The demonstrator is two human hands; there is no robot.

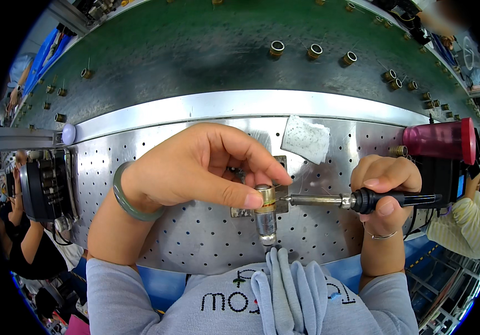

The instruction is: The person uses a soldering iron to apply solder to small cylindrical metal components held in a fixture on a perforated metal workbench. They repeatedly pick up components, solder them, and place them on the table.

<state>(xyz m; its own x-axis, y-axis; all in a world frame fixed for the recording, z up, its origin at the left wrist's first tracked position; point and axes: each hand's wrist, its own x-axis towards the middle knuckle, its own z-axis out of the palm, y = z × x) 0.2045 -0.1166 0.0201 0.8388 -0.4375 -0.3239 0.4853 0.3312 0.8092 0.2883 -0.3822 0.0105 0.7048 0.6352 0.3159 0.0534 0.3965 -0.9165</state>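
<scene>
- Pinches the small metal cylinder (266,218) with thumb and fingers of the left hand (195,164), closed upon its gold-coloured upper end.
- Keeps this cylinder before the body, over the perforated metal worktop (178,240), silver part toward the grey shirt (217,285); cannot tell if resting on something.
- Grips the soldering iron (321,200) by its black handle, with the right hand (387,174) closed around it.
- Points the iron's tip leftward, just beside the gold-coloured end; cannot tell whether touching.
- Beyond the hands, on the worktop, a whitish square pad (305,139).
- Near the right hand, a dark pink cup (438,139).
- Farther away, on the green belt (195,56), several small brass-coloured rings (277,50).
</scene>
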